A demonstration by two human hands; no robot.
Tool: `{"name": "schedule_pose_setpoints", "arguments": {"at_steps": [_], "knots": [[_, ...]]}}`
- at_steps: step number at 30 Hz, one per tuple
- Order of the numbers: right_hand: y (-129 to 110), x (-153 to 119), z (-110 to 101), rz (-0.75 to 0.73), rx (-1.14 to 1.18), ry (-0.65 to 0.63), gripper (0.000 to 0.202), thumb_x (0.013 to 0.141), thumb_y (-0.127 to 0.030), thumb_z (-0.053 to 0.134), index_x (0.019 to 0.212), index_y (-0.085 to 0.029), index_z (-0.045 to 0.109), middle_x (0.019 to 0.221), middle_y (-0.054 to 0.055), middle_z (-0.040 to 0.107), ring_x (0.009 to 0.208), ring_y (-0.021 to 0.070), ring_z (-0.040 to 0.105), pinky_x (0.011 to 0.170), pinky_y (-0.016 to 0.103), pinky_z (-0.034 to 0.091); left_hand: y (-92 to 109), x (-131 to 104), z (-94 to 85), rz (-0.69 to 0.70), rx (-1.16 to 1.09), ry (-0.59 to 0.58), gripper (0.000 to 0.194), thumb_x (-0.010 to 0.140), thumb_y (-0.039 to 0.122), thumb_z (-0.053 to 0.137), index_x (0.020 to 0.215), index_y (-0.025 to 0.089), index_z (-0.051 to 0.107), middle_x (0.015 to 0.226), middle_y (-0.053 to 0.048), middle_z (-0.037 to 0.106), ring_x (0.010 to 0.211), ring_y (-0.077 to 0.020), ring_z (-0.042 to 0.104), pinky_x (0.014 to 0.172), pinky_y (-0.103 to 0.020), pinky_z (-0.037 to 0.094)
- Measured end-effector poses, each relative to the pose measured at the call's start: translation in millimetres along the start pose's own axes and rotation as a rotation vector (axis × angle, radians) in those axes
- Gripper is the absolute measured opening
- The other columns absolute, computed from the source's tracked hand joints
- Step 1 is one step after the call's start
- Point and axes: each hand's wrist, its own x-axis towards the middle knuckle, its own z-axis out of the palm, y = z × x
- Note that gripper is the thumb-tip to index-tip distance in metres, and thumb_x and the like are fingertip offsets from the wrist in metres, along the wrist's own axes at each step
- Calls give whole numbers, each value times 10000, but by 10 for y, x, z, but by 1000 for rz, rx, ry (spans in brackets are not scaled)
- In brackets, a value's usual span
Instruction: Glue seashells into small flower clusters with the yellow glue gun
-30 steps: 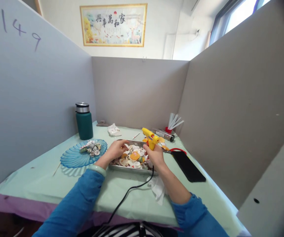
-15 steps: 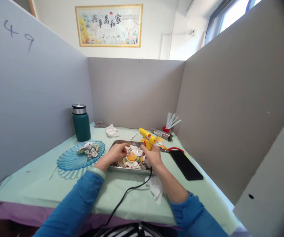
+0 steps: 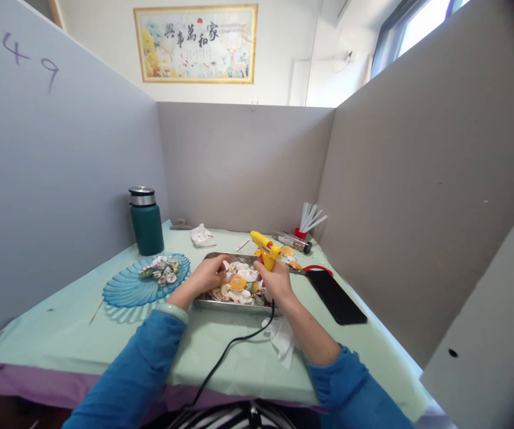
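Note:
A metal tray [image 3: 234, 308] full of shells [image 3: 237, 282] lies between my hands. Over its left part is my left hand [image 3: 209, 274], fingers curled together at a whitish shell; whether they grip it is hard to make out. My right hand [image 3: 274, 279] is wrapped round the handle of a yellow glue gun [image 3: 265, 247] above the tray's right side. A black cord [image 3: 234, 341] runs from beneath that hand to the table's front edge. On the left, a blue scalloped plate [image 3: 122, 290] bears a cluster of small shells [image 3: 161, 270].
Behind the plate stands a green bottle [image 3: 146, 229]. To the right are a black phone [image 3: 336, 298], red-handled scissors [image 3: 319, 268], and glue sticks [image 3: 309, 217] in a red holder. Crumpled tissue [image 3: 281, 339] lies before the tray. Grey partitions [image 3: 248, 167] enclose the table.
My left hand has shifted slightly left, and a whitish shell now shows at its fingertips. My right hand and the glue gun have hardly moved.

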Motion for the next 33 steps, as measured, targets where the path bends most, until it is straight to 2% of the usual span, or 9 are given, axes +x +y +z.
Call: {"name": "schedule_pose_setpoints", "arguments": {"at_steps": [3, 11, 16, 18, 21, 26, 29, 33], "knots": [[-32, -8, -6, 17, 1, 2, 201, 707, -353, 580, 740, -158, 618, 586, 2, 609, 475, 145, 593, 444, 215, 429, -29, -2, -43, -47, -15, 51, 444, 718, 236, 516, 1152, 181, 591, 860, -50, 688, 749, -175, 615, 665, -238, 431], [-73, -29, -24, 26, 14, 4, 189, 698, -347, 582, 735, -165, 621, 586, -2, 613, 481, 146, 593, 455, 219, 434, -116, 0, -21, -20, -268, -53, 521, 609, 216, 568, 1127, 171, 604, 924, -61, 718, 738, -183, 630, 642, -246, 473], [-70, -26, -23, 32, 23, 3, 193, 695, -344, 583, 737, -159, 620, 590, 3, 615, 470, 142, 581, 450, 218, 433, -162, -66, -162, -40, -170, -38, 507, 597, 152, 544, 1097, 192, 626, 838, -40, 730, 743, -187, 639, 683, -249, 459], [-67, -27, -23, 38, 15, 6, 195, 694, -346, 584, 738, -160, 622, 591, 2, 616, 471, 144, 586, 449, 218, 430, -151, -128, -266, -48, -111, -97, 513, 588, 152, 571, 1096, 199, 629, 831, -31, 730, 768, -193, 643, 695, -245, 450], [-60, -27, -22, 35, -5, 2, 197, 702, -354, 578, 734, -165, 623, 562, -4, 606, 486, 155, 599, 452, 218, 425, -108, -223, -388, -76, -141, -235, 574, 553, 150, 610, 1122, 222, 617, 850, -15, 730, 744, -182, 643, 651, -222, 444], [-37, -20, -13, 21, -33, -3, 203, 710, -363, 572, 721, -166, 620, 547, -5, 605, 476, 154, 598, 449, 218, 416, -63, -248, -380, -82, -120, -317, 571, 547, 138, 598, 1109, 238, 628, 870, -19, 726, 708, -166, 636, 592, -199, 430], [-33, -16, -7, 18, -29, 0, 199, 709, -364, 577, 732, -171, 621, 555, -6, 610, 489, 160, 608, 452, 220, 417, -66, -176, -305, -81, -6, -301, 617, 517, 72, 555, 1110, 225, 624, 811, -19, 719, 701, -171, 631, 602, -205, 425], [-64, -29, -8, 26, -18, 2, 181, 710, -356, 580, 726, -179, 616, 554, -12, 605, 489, 160, 607, 466, 226, 429, -98, -78, -263, -42, 44, -193, 608, 563, 48, 499, 1137, 219, 605, 864, -33, 716, 716, -175, 625, 633, -223, 424]]}}
